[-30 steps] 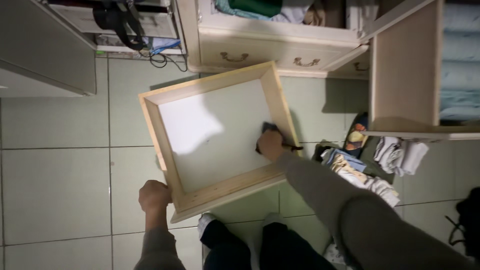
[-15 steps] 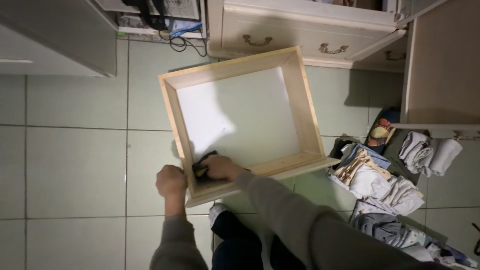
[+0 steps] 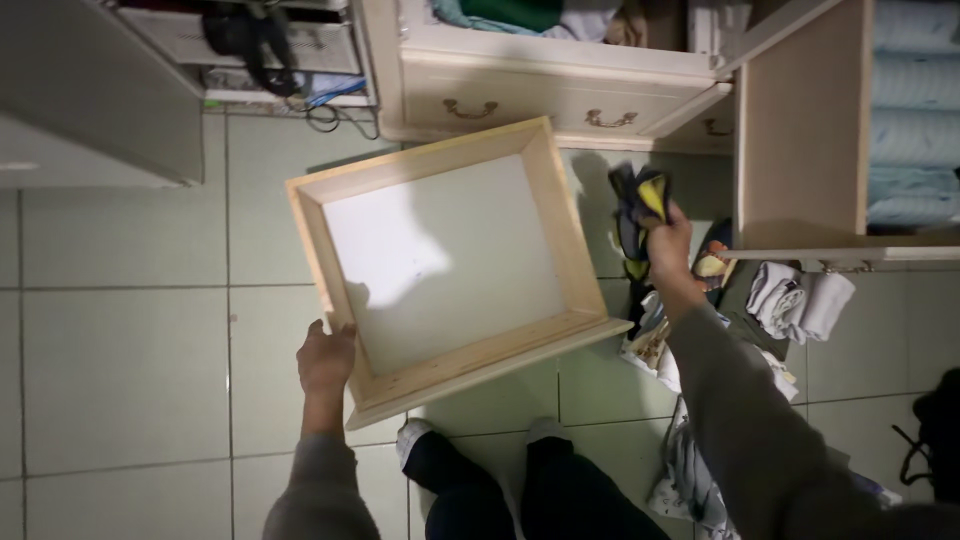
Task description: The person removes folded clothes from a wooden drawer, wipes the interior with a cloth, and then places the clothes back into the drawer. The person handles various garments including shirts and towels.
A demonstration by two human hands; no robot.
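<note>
A pale wooden drawer point(image 3: 560, 220) with a white bottom lies empty on the tiled floor in front of me. My left hand point(image 3: 326, 362) grips its near left corner. My right hand point(image 3: 668, 240) is lifted to the right of the drawer, above the floor, and is closed on a dark blue and yellow cloth point(image 3: 640, 205) that hangs crumpled from my fingers. My dark trouser legs point(image 3: 520, 490) and white socks show at the bottom edge.
A cream dresser point(image 3: 540, 95) with brass handles stands beyond the drawer, clothes showing in its open top. An open wardrobe door point(image 3: 800, 130) juts out at right. Loose clothes point(image 3: 800, 300) lie heaped on the floor at right. Cables point(image 3: 330, 100) lie at the back left.
My right hand, wiping inside the drawer with the cloth earlier, has lifted out and moved to the right of the drawer. My left hand stays at the drawer's corner.
</note>
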